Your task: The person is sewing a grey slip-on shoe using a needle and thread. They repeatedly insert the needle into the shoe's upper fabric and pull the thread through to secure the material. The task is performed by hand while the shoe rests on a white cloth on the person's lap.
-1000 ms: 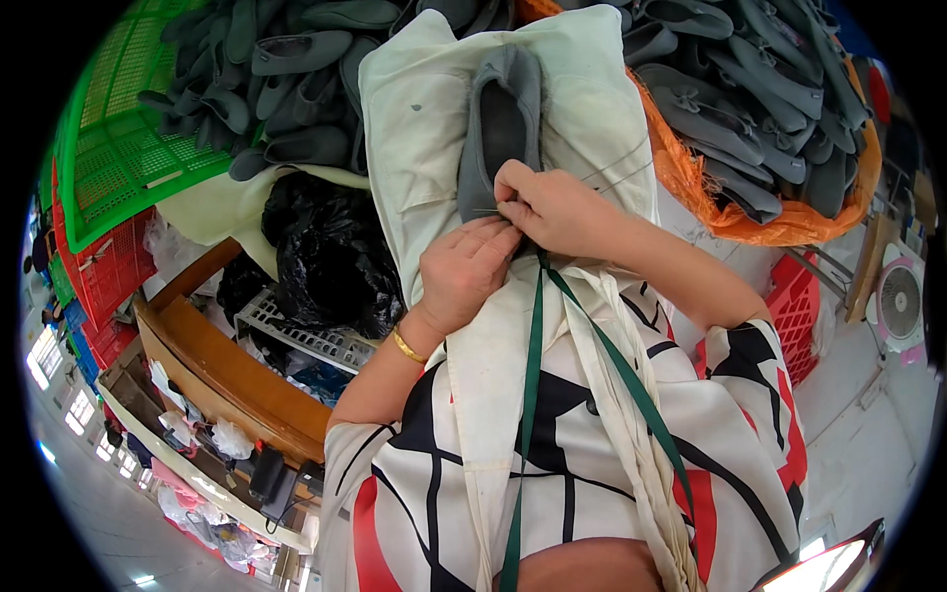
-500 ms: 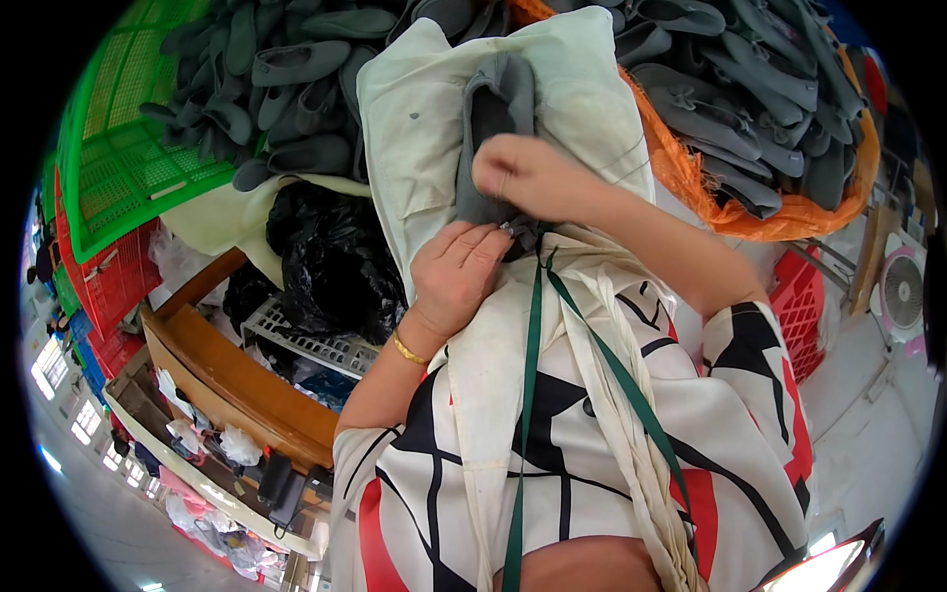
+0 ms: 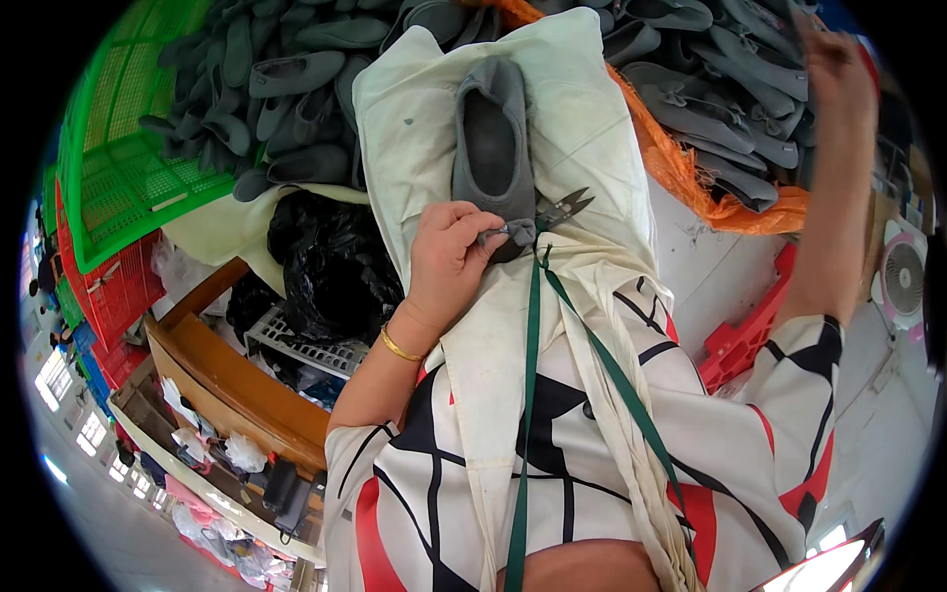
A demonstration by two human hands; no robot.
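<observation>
A grey fabric slip-on shoe [image 3: 491, 148] lies on the white cushion [image 3: 582, 109] before me, its opening facing up and its toe towards me. My left hand [image 3: 452, 252] is closed on a small grey bow [image 3: 515, 234] at the shoe's toe, pinching it between thumb and fingers. Small scissors [image 3: 565, 209] show their dark blades just right of the toe; their handles are hidden. Raised far out at the upper right, my right hand [image 3: 837, 69] is near the heaped shoes. Its fingers are blurred, so I cannot tell what they hold.
Many grey shoes are heaped at the upper left [image 3: 316, 79] and in an orange sack [image 3: 691, 183] at the upper right. A green crate [image 3: 138, 187], a black plastic bag [image 3: 330, 257] and a wooden drawer [image 3: 247, 375] stand left. A fan [image 3: 900, 281] is at far right.
My right hand has swung from over the shoe to the far upper right. My left hand now pinches the bow, and the shoe's opening and the scissors' blades have come into view.
</observation>
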